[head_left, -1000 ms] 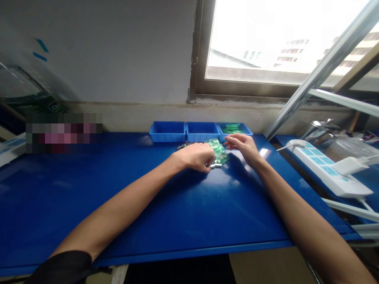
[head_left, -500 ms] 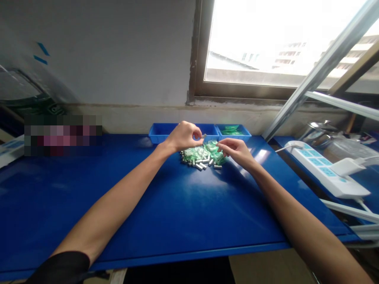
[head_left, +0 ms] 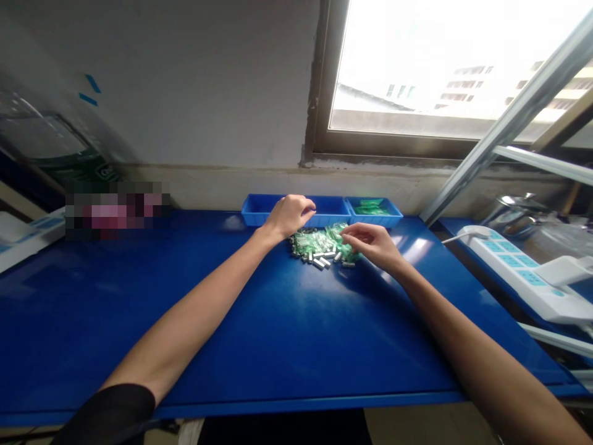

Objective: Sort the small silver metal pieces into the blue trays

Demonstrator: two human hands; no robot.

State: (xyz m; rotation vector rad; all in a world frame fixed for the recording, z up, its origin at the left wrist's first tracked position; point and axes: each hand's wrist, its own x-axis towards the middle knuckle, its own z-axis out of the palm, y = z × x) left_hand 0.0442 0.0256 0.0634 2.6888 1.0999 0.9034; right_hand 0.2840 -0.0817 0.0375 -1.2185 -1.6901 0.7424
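Note:
My left hand (head_left: 291,214) is over the front of the long blue tray (head_left: 259,219). Its thumb and fingertips are pinched together, and what they hold, if anything, is too small to make out. My right hand (head_left: 373,243) hovers at the right side of a pile, fingers bent and slightly apart, fingertips close to green plastic packets (head_left: 334,232). Whether they touch the packets is unclear. Along the pile's front lie several short silvery metal pieces (head_left: 321,262), loose on the blue table (head_left: 278,334).
A smaller blue tray (head_left: 376,220) with green packets (head_left: 369,207) adjoins the long one. On the right are a white power strip (head_left: 523,272), a slanting metal bar (head_left: 500,117) and a shiny metal pot (head_left: 514,210). Another power strip (head_left: 32,238) lies far left.
The small grey piece seen at my left fingertips is no longer clearly visible, and those fingers have closed up over the tray. My right hand stays near the packets. The whole view has shifted slightly.

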